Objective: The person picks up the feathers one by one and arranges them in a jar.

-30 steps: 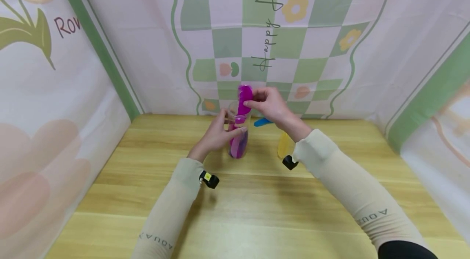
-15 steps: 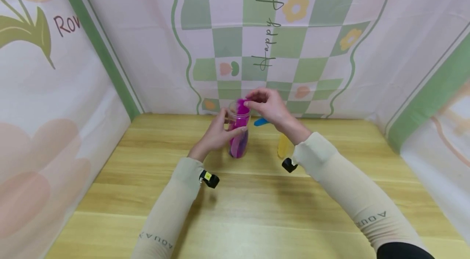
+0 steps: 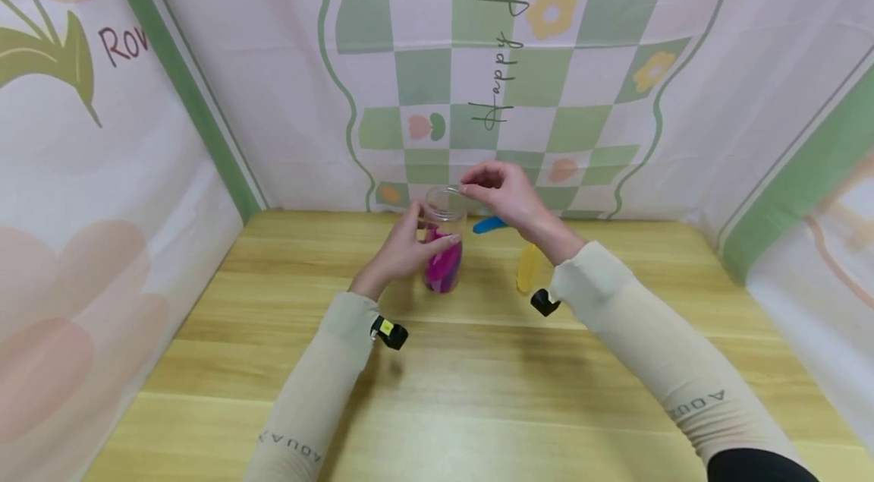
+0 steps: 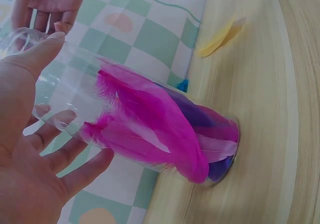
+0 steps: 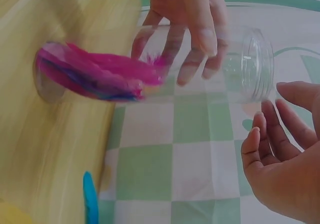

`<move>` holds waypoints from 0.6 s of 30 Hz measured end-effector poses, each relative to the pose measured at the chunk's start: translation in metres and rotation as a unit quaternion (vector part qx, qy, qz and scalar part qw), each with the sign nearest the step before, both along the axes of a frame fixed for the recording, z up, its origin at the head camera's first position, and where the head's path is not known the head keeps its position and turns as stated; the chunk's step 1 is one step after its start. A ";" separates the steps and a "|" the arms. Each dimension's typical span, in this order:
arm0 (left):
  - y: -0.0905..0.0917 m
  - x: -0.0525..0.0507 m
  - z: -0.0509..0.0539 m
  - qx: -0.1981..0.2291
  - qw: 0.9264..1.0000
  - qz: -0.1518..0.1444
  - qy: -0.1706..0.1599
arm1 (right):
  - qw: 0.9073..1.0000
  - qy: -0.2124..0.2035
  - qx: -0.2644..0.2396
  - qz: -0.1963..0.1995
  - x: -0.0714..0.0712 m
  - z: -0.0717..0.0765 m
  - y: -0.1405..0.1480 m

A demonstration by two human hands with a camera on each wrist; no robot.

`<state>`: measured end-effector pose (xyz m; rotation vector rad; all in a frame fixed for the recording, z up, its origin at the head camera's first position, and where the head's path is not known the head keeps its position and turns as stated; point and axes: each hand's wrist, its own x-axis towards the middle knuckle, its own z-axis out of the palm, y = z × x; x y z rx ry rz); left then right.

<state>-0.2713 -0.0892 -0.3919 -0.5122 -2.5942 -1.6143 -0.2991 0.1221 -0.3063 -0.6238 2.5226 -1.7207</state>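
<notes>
A clear, tall jar (image 3: 448,221) stands upright on the table, its mouth uncovered. Inside, in the lower part, lie magenta feathers (image 4: 150,129) with purple and pale pink ones among them. My left hand (image 3: 404,248) grips the jar's side, thumb on the near face and fingers round the other side. Just beside the rim is my right hand (image 3: 507,197), its loosely bent fingers holding nothing. In the right wrist view its thumb and fingertips are close to the jar's mouth; whether they touch the glass I cannot tell.
A blue feather (image 3: 488,225) lies on the wooden table (image 3: 437,391) behind the right hand. Nearer, beside the right wrist, is a yellow feather (image 3: 526,268). A printed cloth (image 3: 416,80) with green checks hangs right behind the table's far edge.
The magenta feather that my right hand held above the mouth has gone down into the jar, and the fingers have let go of it. My left hand stays on the jar.
</notes>
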 end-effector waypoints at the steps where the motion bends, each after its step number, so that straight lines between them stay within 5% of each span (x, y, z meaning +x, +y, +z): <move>1: 0.000 0.000 0.000 0.000 1.000 0.000 0.000 | 1.000 0.001 0.004 0.001 -0.001 0.000 0.001; 18: 0.000 -0.001 -0.001 0.000 1.000 0.000 0.000 | 0.996 0.009 0.092 0.013 -0.019 -0.003 0.023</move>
